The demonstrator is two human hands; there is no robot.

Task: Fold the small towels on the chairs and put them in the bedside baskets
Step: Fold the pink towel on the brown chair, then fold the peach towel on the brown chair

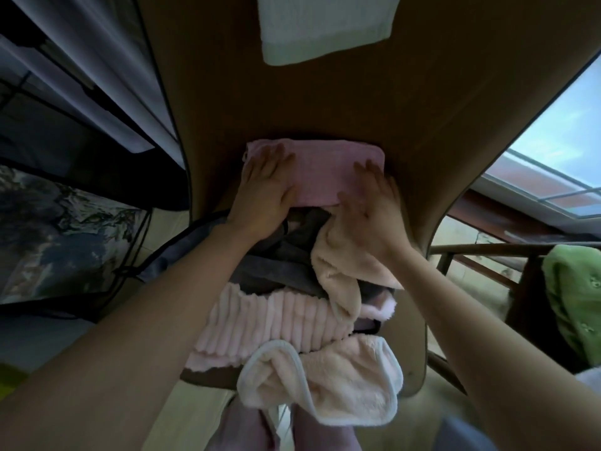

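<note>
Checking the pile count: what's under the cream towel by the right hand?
Under the cream towel a grey towel shows, with a ribbed pink towel nearer the camera. The right hand covers its top edge; anything deeper is hidden.

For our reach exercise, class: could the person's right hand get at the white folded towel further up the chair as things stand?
Probably yes. The right hand lies flat on the pink towel, holding nothing, and only bare brown chair surface lies between it and the white towel. Nothing blocks the way, though it looks like a forward stretch.
</note>
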